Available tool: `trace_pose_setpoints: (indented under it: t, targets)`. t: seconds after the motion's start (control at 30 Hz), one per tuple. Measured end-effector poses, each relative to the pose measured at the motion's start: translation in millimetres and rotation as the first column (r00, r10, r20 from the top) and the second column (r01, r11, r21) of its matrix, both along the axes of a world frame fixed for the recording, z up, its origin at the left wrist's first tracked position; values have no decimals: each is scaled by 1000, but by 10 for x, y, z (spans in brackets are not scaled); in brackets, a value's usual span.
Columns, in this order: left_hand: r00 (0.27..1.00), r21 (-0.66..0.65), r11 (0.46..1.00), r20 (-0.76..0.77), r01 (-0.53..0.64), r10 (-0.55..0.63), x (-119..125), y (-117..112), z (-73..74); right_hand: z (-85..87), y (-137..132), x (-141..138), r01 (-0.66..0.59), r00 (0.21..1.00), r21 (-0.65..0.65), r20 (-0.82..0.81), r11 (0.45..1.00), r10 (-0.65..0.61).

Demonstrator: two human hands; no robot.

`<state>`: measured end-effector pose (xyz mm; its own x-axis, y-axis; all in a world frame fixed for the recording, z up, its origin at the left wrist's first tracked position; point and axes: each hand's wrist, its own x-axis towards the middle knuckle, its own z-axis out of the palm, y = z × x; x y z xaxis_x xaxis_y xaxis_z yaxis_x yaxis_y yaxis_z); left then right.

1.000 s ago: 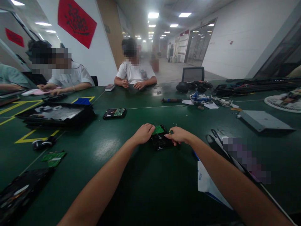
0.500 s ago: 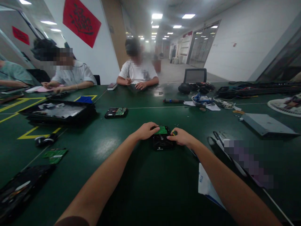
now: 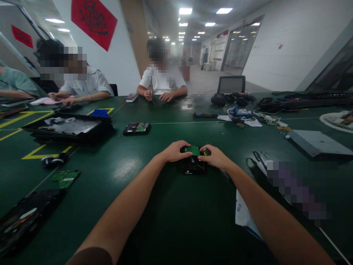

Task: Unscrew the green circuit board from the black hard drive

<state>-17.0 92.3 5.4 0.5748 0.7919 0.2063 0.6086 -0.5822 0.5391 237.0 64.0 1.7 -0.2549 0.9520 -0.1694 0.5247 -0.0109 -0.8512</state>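
Observation:
A black hard drive [image 3: 193,166] lies flat on the green table in front of me, with a green circuit board [image 3: 192,149] at its far end. My left hand [image 3: 176,151] grips the drive's left side, its thumb over the board's near edge. On the other side, my right hand [image 3: 214,157] is closed round a yellow-and-black handle [image 3: 206,151], which looks like a screwdriver's. Its thumb and forefinger reach to the board's right edge. A thin rod [image 3: 225,174] shows below the right wrist; whether it joins the handle I cannot tell. Tiny screws lie just beyond.
Another hard drive [image 3: 136,128] and a black tray [image 3: 68,127] lie left. Nearer are a loose circuit board [image 3: 66,179] and a black casing [image 3: 30,217]. A metal box [image 3: 321,142] and white packet [image 3: 245,213] lie right. Co-workers sit across the table.
My right thumb and forefinger have moved in to the circuit board's right edge, and my left thumb has slid further over it. The view has shifted slightly.

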Motion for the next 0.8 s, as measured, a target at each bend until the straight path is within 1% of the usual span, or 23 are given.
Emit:
trace_pose_setpoints:
  t: [0.17, 0.33, 0.5, 0.63, 0.73, 0.8]
  targets:
    - [998, -28, 998, 7, 61, -60, -38, 12, 15, -28, 12, 0, 1, 999, -26, -36, 1000, -2]
    - [999, -35, 998, -8, 48, -48, -36, 25, 9, -48, 27, -7, 12, 997, -63, -76, 998, -17]
    - [992, 46, 998, -120, 46, -40, 28, 13, 72, -72, 26, -9, 24, 995, -52, -91, 998, -29]
    - [974, 109, 992, -223, 61, -35, 94, 65, 144, -94, 21, -11, 31, 996, -26, -82, 999, -33]
    - [959, 128, 986, -276, 105, -66, 127, 118, 186, -91, 15, -16, 38, 996, -19, -76, 999, -39]
    - [956, 114, 986, -282, 120, -84, 132, 135, 206, -76, 7, -18, 40, 996, -24, -77, 999, -42]
